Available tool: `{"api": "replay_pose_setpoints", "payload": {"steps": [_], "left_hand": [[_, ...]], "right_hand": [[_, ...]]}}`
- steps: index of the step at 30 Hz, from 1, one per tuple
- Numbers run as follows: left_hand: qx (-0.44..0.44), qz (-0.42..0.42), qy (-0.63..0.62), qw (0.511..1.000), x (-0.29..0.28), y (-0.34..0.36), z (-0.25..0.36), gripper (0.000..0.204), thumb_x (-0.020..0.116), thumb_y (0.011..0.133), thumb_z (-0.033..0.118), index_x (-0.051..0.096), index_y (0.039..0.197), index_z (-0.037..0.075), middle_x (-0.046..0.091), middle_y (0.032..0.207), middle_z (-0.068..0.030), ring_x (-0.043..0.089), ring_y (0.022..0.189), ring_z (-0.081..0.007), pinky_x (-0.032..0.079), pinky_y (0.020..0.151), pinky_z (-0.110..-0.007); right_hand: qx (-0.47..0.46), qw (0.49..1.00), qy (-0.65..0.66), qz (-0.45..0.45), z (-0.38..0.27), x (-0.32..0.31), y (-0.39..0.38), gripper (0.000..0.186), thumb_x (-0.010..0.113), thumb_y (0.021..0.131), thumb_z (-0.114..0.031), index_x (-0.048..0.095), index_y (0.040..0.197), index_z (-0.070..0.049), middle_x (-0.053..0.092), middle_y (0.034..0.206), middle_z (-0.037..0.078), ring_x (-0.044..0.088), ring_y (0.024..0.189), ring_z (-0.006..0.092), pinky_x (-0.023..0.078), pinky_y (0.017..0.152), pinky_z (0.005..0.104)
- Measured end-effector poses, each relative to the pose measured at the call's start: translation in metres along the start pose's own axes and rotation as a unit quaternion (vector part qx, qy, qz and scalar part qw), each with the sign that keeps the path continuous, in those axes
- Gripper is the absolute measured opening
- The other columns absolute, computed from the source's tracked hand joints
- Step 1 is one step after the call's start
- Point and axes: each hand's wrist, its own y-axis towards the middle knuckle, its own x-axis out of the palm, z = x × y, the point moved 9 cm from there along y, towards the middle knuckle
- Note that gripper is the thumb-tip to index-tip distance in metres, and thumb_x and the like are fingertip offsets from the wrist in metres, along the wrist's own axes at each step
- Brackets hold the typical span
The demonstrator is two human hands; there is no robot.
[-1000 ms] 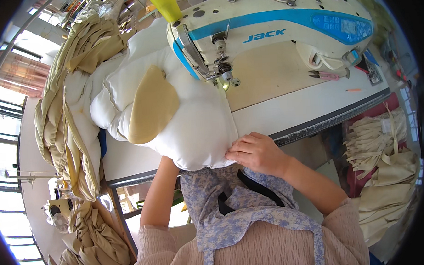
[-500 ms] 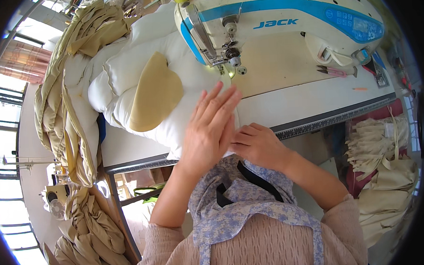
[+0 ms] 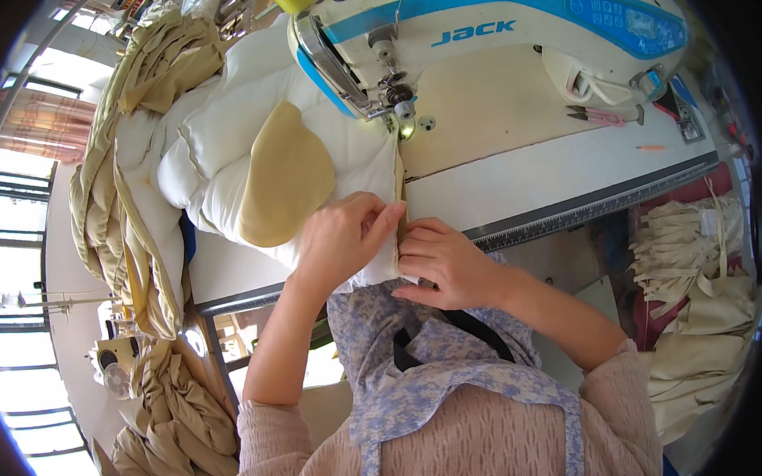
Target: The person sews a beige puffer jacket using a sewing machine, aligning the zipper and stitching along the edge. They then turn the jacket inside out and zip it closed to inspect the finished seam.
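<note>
White padded fabric (image 3: 214, 178) lies under the head of the white-and-blue sewing machine (image 3: 492, 51), its right edge running down from the presser foot (image 3: 395, 127), which has a small light beside it. A beige strip shows along that edge. My left hand (image 3: 342, 236) is closed on the edge of the padded fabric, thumb and fingers drawn together. Just right of it, my right hand (image 3: 451, 264) grips the same edge near the table front, fingers curled. A curved beige piece (image 3: 279, 174) lies on the padding, left of my left hand.
Bunched beige quilted fabric (image 3: 105, 227) hangs at the left, above another heap (image 3: 162, 413). Pink-handled snips (image 3: 603, 116) and a pencil (image 3: 652, 147) lie at the machine's right. Beige strips (image 3: 679, 248) hang at the right. A ruler (image 3: 586, 201) edges the table.
My left hand has come up from below onto the fabric and, since half a second ago, lowered and curled onto the edge. The edge now shows beige. My right hand's fingers have spread along it.
</note>
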Motion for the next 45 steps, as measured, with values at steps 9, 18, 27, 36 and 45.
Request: {"api": "replay_pose_setpoints", "payload": {"steps": [9,18,27,36,45], "left_hand": [[0.049,0.164,0.115,0.978,-0.011,-0.013,-0.003,0.013,0.059,0.093,0.010,0.061,0.104,0.004,0.066,0.087,-0.0166,0.065,0.080,-0.0381,0.051,0.068,-0.047],[0.206,0.083,0.262,0.939,0.005,0.006,0.060,0.022,0.068,0.074,0.004,0.064,0.095,0.009,0.054,0.087,-0.0059,0.058,0.085,-0.0258,0.051,0.076,-0.037],[0.207,0.031,0.047,0.977,0.020,0.019,0.023,0.013,0.065,0.089,0.008,0.066,0.102,0.005,0.064,0.121,-0.0056,0.058,0.120,-0.0311,0.046,0.100,-0.053],[0.176,0.037,0.016,0.984,0.020,0.019,0.015,0.012,0.063,0.094,0.012,0.066,0.104,0.007,0.068,0.123,-0.0051,0.058,0.122,-0.0310,0.037,0.108,-0.060],[0.195,0.034,-0.025,0.980,0.021,0.035,-0.003,0.014,0.063,0.095,0.014,0.068,0.106,0.007,0.068,0.125,-0.0056,0.057,0.126,-0.0306,0.033,0.111,-0.060]], "right_hand": [[-0.005,0.998,-0.059,0.006,0.018,-0.001,-0.001,0.015,0.074,0.083,-0.019,0.069,0.089,-0.006,0.065,0.092,0.007,0.061,0.098,0.0252,0.047,0.099,0.0442],[0.044,0.999,-0.010,0.028,0.034,-0.010,-0.008,0.018,0.073,0.084,-0.021,0.065,0.080,-0.005,0.062,0.079,0.006,0.060,0.083,0.0255,0.052,0.071,0.0393],[0.049,0.999,0.013,0.005,0.030,-0.014,-0.007,0.021,0.073,0.085,-0.022,0.063,0.075,-0.006,0.060,0.076,0.005,0.059,0.077,0.0235,0.051,0.067,0.0362],[0.054,0.998,0.014,-0.010,0.030,-0.013,-0.003,0.023,0.074,0.085,-0.022,0.064,0.072,-0.006,0.060,0.073,0.003,0.059,0.074,0.0226,0.051,0.064,0.0355],[0.073,0.997,0.017,-0.009,0.040,-0.012,0.010,0.022,0.074,0.084,-0.020,0.064,0.072,-0.005,0.060,0.072,0.005,0.060,0.074,0.0236,0.051,0.065,0.0366]]}}
